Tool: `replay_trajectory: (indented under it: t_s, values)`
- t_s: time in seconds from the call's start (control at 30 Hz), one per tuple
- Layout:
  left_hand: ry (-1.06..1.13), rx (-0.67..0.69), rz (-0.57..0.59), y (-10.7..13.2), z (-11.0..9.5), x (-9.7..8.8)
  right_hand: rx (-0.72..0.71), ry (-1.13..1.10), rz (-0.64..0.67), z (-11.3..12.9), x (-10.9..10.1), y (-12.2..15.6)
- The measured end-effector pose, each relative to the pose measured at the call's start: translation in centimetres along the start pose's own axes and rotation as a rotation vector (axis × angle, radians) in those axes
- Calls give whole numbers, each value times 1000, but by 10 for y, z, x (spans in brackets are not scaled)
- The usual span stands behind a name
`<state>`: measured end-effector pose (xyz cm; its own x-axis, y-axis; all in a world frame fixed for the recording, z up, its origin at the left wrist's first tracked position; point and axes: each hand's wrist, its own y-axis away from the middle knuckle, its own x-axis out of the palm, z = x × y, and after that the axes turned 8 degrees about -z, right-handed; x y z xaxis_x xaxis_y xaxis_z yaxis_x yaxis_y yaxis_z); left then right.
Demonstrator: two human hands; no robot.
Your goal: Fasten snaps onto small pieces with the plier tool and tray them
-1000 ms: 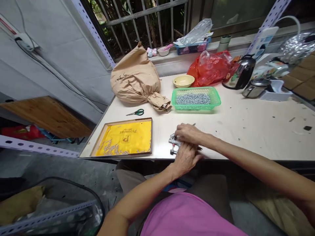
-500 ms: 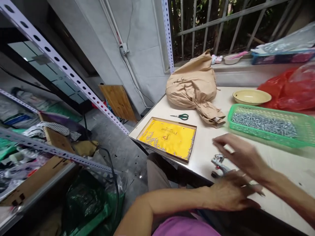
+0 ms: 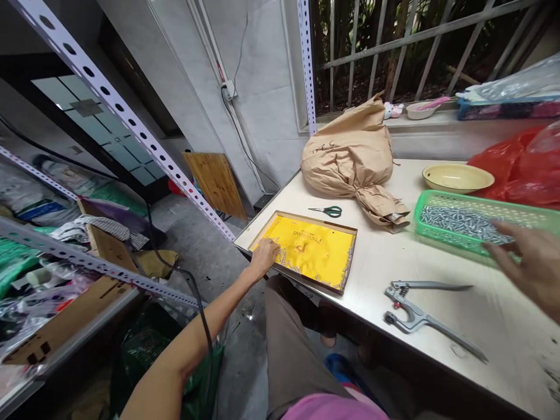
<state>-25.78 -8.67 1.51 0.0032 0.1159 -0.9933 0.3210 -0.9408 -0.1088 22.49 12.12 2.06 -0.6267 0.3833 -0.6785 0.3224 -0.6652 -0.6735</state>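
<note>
My left hand (image 3: 264, 255) reaches down into the left end of a shallow cardboard tray (image 3: 321, 284) with a yellow lining (image 3: 310, 248). Its fingers are bunched together among small metal pieces (image 3: 291, 263); whatever they pinch is hidden. At the right, my right hand (image 3: 527, 256) hovers by the near side of a green plastic basket (image 3: 446, 240) filled with small silvery metal pieces (image 3: 464, 223). Its thumb and fingers are apart and nothing shows between them. Between the two hands, grey hand pliers (image 3: 420, 318) lie on the table with their handles spread.
Small scissors (image 3: 329, 210) with green handles lie behind the tray. A tied brown paper bag (image 3: 350, 154), a cream bowl (image 3: 457, 177) and a red plastic bag (image 3: 520, 166) stand along the back. A perforated metal post (image 3: 126, 119) slants across the left.
My hands have parted: the left moved from beside the pliers to the tray, the right moved right towards the green basket. The pliers now lie uncovered on the table.
</note>
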Motion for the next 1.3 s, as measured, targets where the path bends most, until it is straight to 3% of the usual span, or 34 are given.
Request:
replay_trajectory:
  t_s: [0.07, 0.2, 0.33, 0.5, 0.6, 0.67, 0.8, 0.93, 1.03, 1.13, 1.3]
  values:
    - [-30, 60, 39, -3, 5, 3, -9, 77, 82, 30, 3, 37]
    - [-71, 123, 77, -12, 5, 2, 31, -20, 86, 70, 8, 104]
    - [-29, 99, 71, -19, 5, -2, -20, -50, 57, 68, 15, 147]
    - [31, 88, 23, -16, -2, -15, 12, -46, -46, 63, 20, 153]
    - [298, 28, -83, -11, -32, -24, 27, -80, 28, 77, 17, 145]
    - [618, -63, -56, -7, -66, -26, 28, -88, 124, 87, 14, 139]
    - [1104, -163, 313, 7, -151, -17, 81, -45, 204, 97, 13, 130]
    - [1162, -204, 554, 15, -217, 4, 123, -11, 206, 97, 12, 131]
    - [1062, -237, 643, 11, -237, 16, 119, -10, 199, 95, 12, 132]
    - [965, -254, 701, 7, -244, 20, 123, -15, 187, 94, 14, 132]
    - [908, -237, 693, 9, -248, 23, 150, -19, 173, 94, 15, 131]
